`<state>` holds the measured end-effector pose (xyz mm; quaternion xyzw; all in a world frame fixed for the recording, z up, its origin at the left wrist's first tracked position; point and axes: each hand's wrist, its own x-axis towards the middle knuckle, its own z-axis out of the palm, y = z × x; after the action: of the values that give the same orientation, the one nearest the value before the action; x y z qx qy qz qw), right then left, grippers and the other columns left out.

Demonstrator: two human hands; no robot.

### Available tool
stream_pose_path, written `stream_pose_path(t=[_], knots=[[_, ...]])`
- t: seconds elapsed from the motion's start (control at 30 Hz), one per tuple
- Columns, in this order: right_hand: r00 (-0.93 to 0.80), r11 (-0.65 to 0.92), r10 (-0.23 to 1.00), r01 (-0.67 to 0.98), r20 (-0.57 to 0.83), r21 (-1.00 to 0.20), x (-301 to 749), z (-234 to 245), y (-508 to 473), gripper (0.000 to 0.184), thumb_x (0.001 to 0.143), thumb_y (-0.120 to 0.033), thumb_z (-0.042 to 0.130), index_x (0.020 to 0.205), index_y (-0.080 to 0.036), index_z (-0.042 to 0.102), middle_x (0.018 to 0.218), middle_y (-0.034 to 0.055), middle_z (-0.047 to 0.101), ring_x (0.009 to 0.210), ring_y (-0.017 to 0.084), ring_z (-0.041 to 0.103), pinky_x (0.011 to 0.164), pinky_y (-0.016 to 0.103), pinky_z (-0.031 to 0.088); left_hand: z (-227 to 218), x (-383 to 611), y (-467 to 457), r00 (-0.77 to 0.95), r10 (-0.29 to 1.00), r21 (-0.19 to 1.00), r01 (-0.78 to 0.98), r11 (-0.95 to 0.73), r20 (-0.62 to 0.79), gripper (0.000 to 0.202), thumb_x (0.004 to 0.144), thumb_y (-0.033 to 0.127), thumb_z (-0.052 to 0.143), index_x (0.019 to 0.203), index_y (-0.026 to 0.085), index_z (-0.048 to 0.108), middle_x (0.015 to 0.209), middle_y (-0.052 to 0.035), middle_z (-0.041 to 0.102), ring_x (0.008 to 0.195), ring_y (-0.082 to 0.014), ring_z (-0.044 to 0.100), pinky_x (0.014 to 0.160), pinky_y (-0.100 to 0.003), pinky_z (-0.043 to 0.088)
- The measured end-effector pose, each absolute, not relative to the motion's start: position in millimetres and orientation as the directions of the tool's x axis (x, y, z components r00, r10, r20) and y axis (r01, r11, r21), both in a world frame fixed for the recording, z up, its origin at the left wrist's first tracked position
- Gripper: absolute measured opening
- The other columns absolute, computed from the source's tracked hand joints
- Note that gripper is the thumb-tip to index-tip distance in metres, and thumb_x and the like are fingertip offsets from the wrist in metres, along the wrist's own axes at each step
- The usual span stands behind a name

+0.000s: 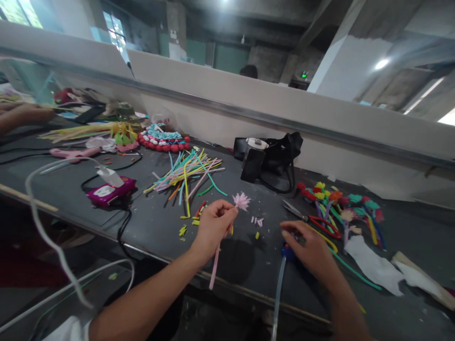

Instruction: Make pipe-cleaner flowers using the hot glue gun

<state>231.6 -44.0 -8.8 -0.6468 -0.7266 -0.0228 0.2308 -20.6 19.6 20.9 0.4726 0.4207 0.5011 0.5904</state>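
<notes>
My left hand (pixel 216 222) pinches a pale pink flower (pixel 242 201) just under its spread, feathery petals. Its pink stem (pixel 214 270) hangs down below my fingers, past the table's front edge. My right hand (pixel 310 244) is curled over a blue glue gun (pixel 288 251), mostly hidden beneath the palm. A clear glue stick (pixel 279 298) sticks out of it towards me. Between the hands lie small pink scraps (pixel 259 221) and a yellow bit (pixel 257 235). Red-handled scissors (pixel 323 226) rest open just beyond my right hand.
Coloured fuzzy stems (pixel 188 173) lie piled behind my left hand. Finished flowers (pixel 330 201) lie at the right beside white paper (pixel 373 265). A phone (pixel 252 165) leans before a black bag (pixel 284 156). A purple power box (pixel 110 191) with cables sits left; another person's hand (pixel 26 116) is farther left.
</notes>
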Motion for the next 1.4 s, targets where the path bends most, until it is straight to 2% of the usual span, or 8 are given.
stream_pose_path(t=[0.1, 0.23, 0.47, 0.6, 0.77, 0.87, 1.0, 1.4], knots=[[-0.108, 0.181, 0.930, 0.966, 0.350, -0.183, 198, -11, -18, 0.027, 0.093, -0.025, 0.046, 0.110, -0.020, 0.067, 0.104, 0.0074, 0.068, 0.101, 0.020, 0.061, 0.090, 0.035, 0.046, 20, -19, 18, 0.155, 0.988, 0.981, -0.188, 0.054, -0.025, 0.021, 0.072, 0.035, 0.067, 0.068, 0.018, 0.055, 0.038, 0.0084, 0.046, 0.032, -0.0046, 0.033, 0.034, -0.016, 0.023], [-0.148, 0.175, 0.945, 0.982, 0.291, -0.067, 174, -15, 5, 0.032, 0.090, -0.017, 0.051, 0.116, -0.024, 0.067, 0.101, 0.0081, 0.067, 0.095, 0.022, 0.057, 0.080, 0.033, 0.042, 17, -19, 18, 0.158, 0.987, 0.983, -0.174, 0.056, -0.028, 0.022, 0.072, 0.036, 0.067, 0.067, 0.018, 0.055, 0.039, 0.0087, 0.045, 0.032, -0.0048, 0.034, 0.034, -0.016, 0.023], [-0.206, 0.205, 0.952, 0.978, 0.227, 0.028, 163, -16, 11, 0.022, 0.089, -0.013, 0.052, 0.085, -0.024, 0.071, 0.090, 0.0069, 0.065, 0.089, 0.022, 0.053, 0.071, 0.032, 0.034, 16, -21, 15, 0.195, 0.981, 0.992, -0.122, 0.038, -0.013, 0.023, 0.074, 0.037, 0.066, 0.067, 0.018, 0.056, 0.037, 0.0086, 0.044, 0.030, -0.0049, 0.032, 0.033, -0.016, 0.022], [-0.182, 0.196, 0.945, 0.980, 0.271, -0.024, 156, -19, 10, 0.017, 0.089, -0.014, 0.051, 0.083, -0.019, 0.066, 0.088, 0.0090, 0.066, 0.089, 0.022, 0.055, 0.074, 0.033, 0.037, 15, -21, 14, 0.228, 0.974, 0.991, -0.125, 0.037, -0.008, 0.024, 0.076, 0.038, 0.065, 0.068, 0.018, 0.056, 0.038, 0.0084, 0.045, 0.030, -0.0044, 0.032, 0.033, -0.016, 0.022], [-0.039, 0.127, 0.922, 0.970, 0.384, -0.207, 162, -6, -7, 0.018, 0.094, -0.019, 0.043, 0.093, -0.016, 0.061, 0.087, 0.0058, 0.068, 0.082, 0.017, 0.061, 0.074, 0.027, 0.045, 14, -21, 13, 0.232, 0.972, 0.990, -0.127, 0.063, -0.032, 0.021, 0.076, 0.036, 0.065, 0.069, 0.018, 0.056, 0.038, 0.0088, 0.044, 0.031, -0.0047, 0.031, 0.033, -0.016, 0.021], [0.074, 0.114, 0.887, 0.921, 0.456, -0.372, 163, 11, -26, 0.022, 0.095, -0.029, 0.043, 0.096, -0.017, 0.062, 0.087, 0.0039, 0.069, 0.075, 0.014, 0.063, 0.068, 0.024, 0.049, 14, -21, 13, 0.230, 0.972, 0.990, -0.123, 0.075, -0.046, 0.021, 0.075, 0.036, 0.065, 0.070, 0.018, 0.056, 0.039, 0.0089, 0.044, 0.032, -0.0045, 0.031, 0.034, -0.016, 0.023], [0.196, 0.203, 0.849, 0.736, 0.491, -0.645, 151, 27, -47, 0.021, 0.090, -0.035, 0.055, 0.095, -0.021, 0.068, 0.087, 0.0011, 0.071, 0.069, 0.013, 0.064, 0.064, 0.024, 0.050, 10, -18, 14, 0.223, 0.974, 0.990, -0.128, 0.066, -0.036, 0.021, 0.074, 0.036, 0.066, 0.070, 0.018, 0.056, 0.044, 0.0087, 0.045, 0.034, -0.0049, 0.036, 0.037, -0.016, 0.026], [0.034, 0.374, 0.708, 0.829, 0.706, -0.415, 133, 31, -50, 0.011, 0.090, -0.021, 0.059, 0.095, -0.023, 0.069, 0.091, 0.0016, 0.068, 0.087, 0.015, 0.062, 0.077, 0.027, 0.049, 0, -15, 12, 0.233, 0.968, 0.995, -0.013, -0.095, 0.095, 0.022, 0.078, 0.036, 0.064, 0.069, 0.016, 0.059, 0.049, 0.0062, 0.047, 0.043, -0.0076, 0.042, 0.044, -0.019, 0.030]])
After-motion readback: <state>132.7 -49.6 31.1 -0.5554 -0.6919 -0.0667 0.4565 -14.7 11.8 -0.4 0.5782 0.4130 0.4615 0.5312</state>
